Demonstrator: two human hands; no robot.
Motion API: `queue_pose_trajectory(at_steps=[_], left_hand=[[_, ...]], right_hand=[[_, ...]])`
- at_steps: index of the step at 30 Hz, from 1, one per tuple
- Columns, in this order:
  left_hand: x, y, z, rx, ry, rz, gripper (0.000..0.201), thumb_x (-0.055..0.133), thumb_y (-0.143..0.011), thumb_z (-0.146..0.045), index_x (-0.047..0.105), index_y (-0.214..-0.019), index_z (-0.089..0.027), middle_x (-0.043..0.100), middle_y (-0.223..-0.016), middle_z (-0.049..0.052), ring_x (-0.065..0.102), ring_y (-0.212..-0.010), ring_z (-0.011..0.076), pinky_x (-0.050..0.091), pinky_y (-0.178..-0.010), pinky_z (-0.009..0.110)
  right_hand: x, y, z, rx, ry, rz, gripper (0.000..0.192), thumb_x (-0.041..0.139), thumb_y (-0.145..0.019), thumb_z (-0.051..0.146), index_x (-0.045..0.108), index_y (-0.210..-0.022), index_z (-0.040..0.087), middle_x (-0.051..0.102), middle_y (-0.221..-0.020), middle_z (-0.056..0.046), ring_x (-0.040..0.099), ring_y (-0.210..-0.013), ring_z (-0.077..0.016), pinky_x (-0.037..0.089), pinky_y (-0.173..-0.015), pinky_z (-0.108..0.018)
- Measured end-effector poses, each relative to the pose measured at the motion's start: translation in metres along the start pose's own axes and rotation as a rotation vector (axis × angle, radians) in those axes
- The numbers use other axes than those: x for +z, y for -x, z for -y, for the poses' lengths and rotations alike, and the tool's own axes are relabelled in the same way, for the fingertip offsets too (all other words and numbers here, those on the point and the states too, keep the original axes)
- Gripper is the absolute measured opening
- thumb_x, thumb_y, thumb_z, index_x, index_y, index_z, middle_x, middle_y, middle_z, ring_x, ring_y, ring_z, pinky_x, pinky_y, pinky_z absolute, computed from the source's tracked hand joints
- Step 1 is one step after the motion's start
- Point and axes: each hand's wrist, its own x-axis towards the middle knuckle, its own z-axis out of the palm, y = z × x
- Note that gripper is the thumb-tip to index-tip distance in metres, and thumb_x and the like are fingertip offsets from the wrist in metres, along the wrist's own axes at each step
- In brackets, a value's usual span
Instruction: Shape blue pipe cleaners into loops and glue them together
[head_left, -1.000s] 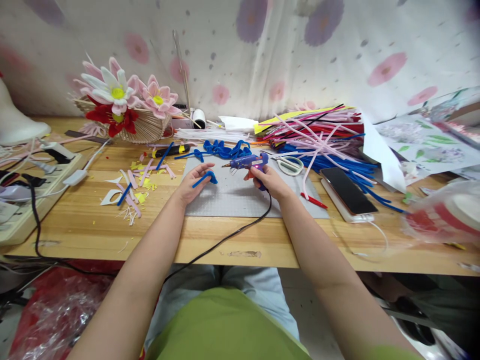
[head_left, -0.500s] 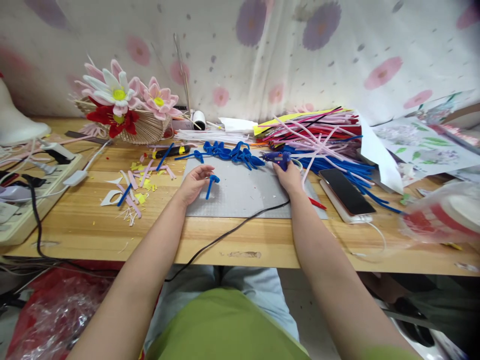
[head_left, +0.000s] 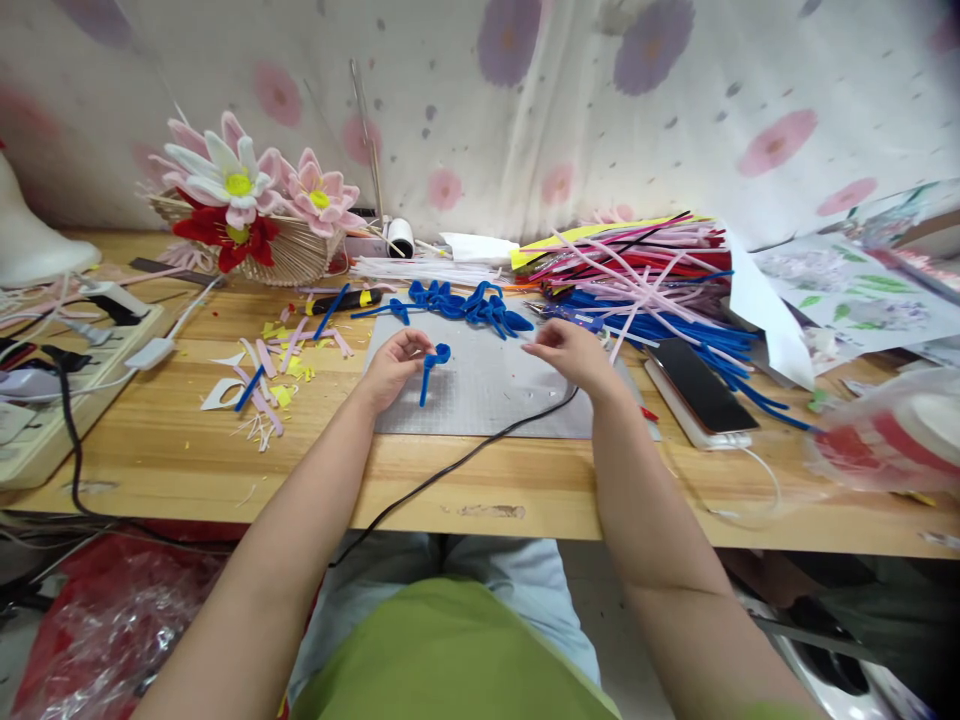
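- The left hand point(head_left: 390, 362) pinches a short blue pipe cleaner point(head_left: 430, 366) by its looped top, so the piece hangs just above the grey mat point(head_left: 487, 390).
- The right hand point(head_left: 568, 350) holds nothing, its fingers loosely curled over the mat's far right part.
- A blue glue gun point(head_left: 564, 317) lies just beyond that hand, its black cord point(head_left: 450, 470) trailing across the mat and off the table's point(head_left: 525, 490) front edge.
- A chain of blue loops point(head_left: 465, 303) lies along the mat's far edge.
- A phone point(head_left: 701, 383) lies to the right.

Bare grey mat point(head_left: 487, 395) between hands; pipe-cleaner pile point(head_left: 637, 280) crowds right.
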Motion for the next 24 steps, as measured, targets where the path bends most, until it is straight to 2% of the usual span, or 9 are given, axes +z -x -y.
queue_pose_trajectory(at_steps=[3,7,11,16,20,24], left_hand=[[0.001,0.0,0.0,0.011,-0.028,-0.001,0.034,0.079,-0.051,-0.02,0.056,-0.075,-0.017,0.061,-0.074,-0.002,0.057,-0.074,0.0098,0.042,-0.076,0.025],[0.003,0.001,-0.002,-0.005,-0.064,0.029,0.033,0.079,-0.052,-0.022,0.055,-0.075,-0.017,0.061,-0.071,-0.002,0.057,-0.072,0.0104,0.043,-0.073,0.025],[0.004,0.002,-0.003,-0.017,-0.073,0.062,0.033,0.078,-0.053,-0.023,0.055,-0.075,-0.017,0.061,-0.072,-0.002,0.057,-0.072,0.0108,0.043,-0.072,0.025],[0.006,0.002,-0.004,-0.004,-0.149,0.103,0.03,0.077,-0.054,-0.024,0.056,-0.074,-0.016,0.062,-0.071,0.0,0.057,-0.07,0.0121,0.043,-0.07,0.026],[0.008,0.002,-0.008,0.071,-0.268,0.128,0.021,0.072,-0.056,-0.019,0.058,-0.071,-0.016,0.063,-0.068,0.0,0.057,-0.068,0.0121,0.042,-0.07,0.027],[0.01,0.002,-0.011,0.152,-0.454,0.129,0.014,0.064,-0.057,-0.013,0.062,-0.07,-0.017,0.064,-0.066,-0.001,0.055,-0.069,0.0121,0.041,-0.07,0.027]], right_hand=[[0.032,0.002,0.03,-0.303,-0.249,0.048,0.02,0.063,-0.073,0.039,0.058,-0.075,0.02,0.058,-0.081,-0.004,0.051,-0.072,-0.0147,0.041,-0.067,-0.029],[0.068,0.003,0.053,-0.516,-0.292,0.157,0.018,0.064,-0.074,0.036,0.062,-0.084,0.022,0.058,-0.086,-0.004,0.051,-0.08,-0.0159,0.041,-0.073,-0.03],[0.079,0.002,0.055,-0.545,-0.316,0.163,0.016,0.065,-0.074,0.033,0.06,-0.083,0.021,0.059,-0.084,-0.004,0.05,-0.08,-0.0164,0.041,-0.072,-0.03],[0.078,0.0,0.053,-0.45,-0.437,0.232,0.015,0.067,-0.07,0.032,0.058,-0.073,0.02,0.059,-0.078,-0.002,0.051,-0.079,-0.0158,0.042,-0.07,-0.029],[0.078,-0.002,0.051,-0.401,-0.486,0.272,0.02,0.07,-0.066,0.036,0.057,-0.067,0.02,0.059,-0.075,-0.001,0.051,-0.078,-0.0151,0.041,-0.069,-0.028],[0.08,-0.005,0.048,-0.443,-0.508,0.285,0.027,0.071,-0.063,0.042,0.057,-0.062,0.019,0.058,-0.075,-0.002,0.051,-0.078,-0.0152,0.041,-0.066,-0.028]])
